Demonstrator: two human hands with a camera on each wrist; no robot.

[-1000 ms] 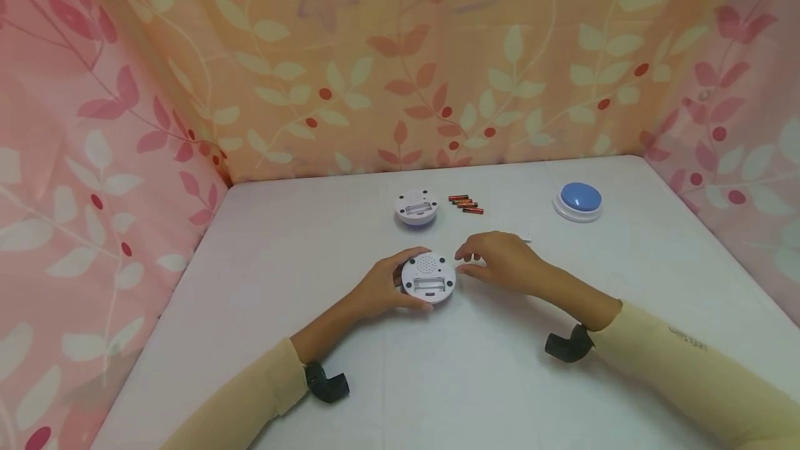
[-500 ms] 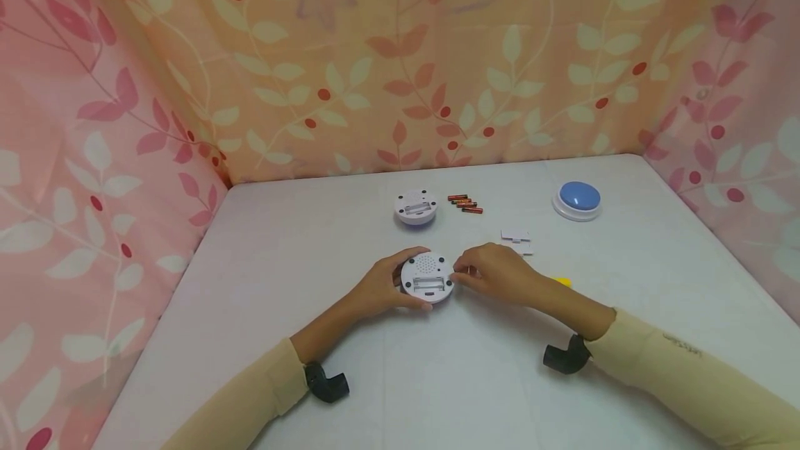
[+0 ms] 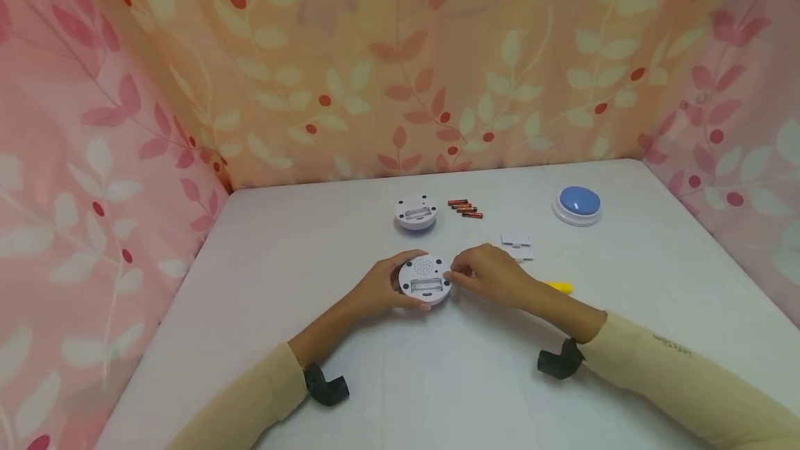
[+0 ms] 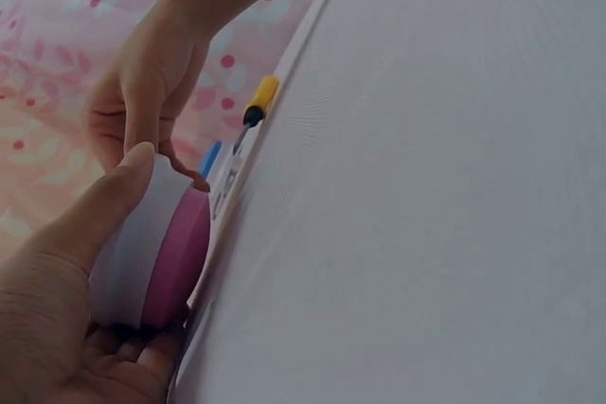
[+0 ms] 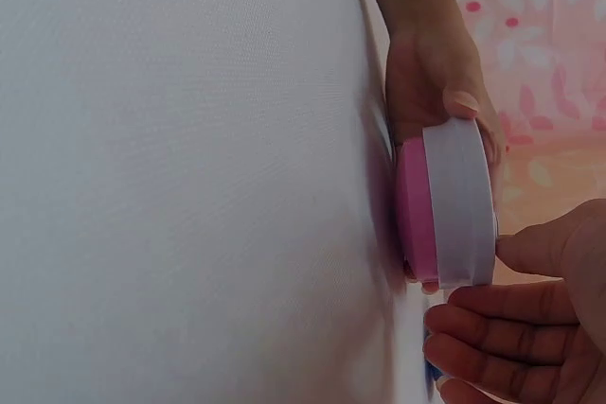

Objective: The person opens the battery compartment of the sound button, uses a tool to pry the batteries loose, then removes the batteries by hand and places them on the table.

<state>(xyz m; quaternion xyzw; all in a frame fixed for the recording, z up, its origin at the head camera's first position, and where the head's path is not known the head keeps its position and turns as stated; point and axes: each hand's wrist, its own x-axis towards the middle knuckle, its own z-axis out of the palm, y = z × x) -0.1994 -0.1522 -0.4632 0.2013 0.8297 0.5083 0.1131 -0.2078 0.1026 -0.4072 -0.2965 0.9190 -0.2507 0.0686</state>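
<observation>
My left hand (image 3: 378, 290) grips a round push-button buzzer (image 3: 423, 268) low over the table, thumb on the near side and fingers round the far side. Its white base faces up, with speaker holes, dark feet and an open battery compartment (image 3: 426, 285). The pink dome (image 4: 178, 257) points down in the left wrist view. From the right, my right hand (image 3: 494, 273) pinches the buzzer's edge; in the right wrist view its thumb (image 5: 535, 248) presses the base while the fingers lie by the rim. Whether anything small sits between those fingertips is hidden.
A second upturned buzzer (image 3: 416, 212) stands farther back, beside several small red batteries (image 3: 465, 208). A blue-domed buzzer (image 3: 579, 201) sits upright at back right. White battery covers (image 3: 515, 239) and a yellow-handled screwdriver (image 3: 559, 287) lie beyond my right forearm. Patterned curtains (image 3: 312, 89) surround the white table.
My right hand has come left and nearer, from apart to touching the buzzer's right edge. This uncovers the battery covers and the screwdriver's yellow handle. My left hand keeps its grip.
</observation>
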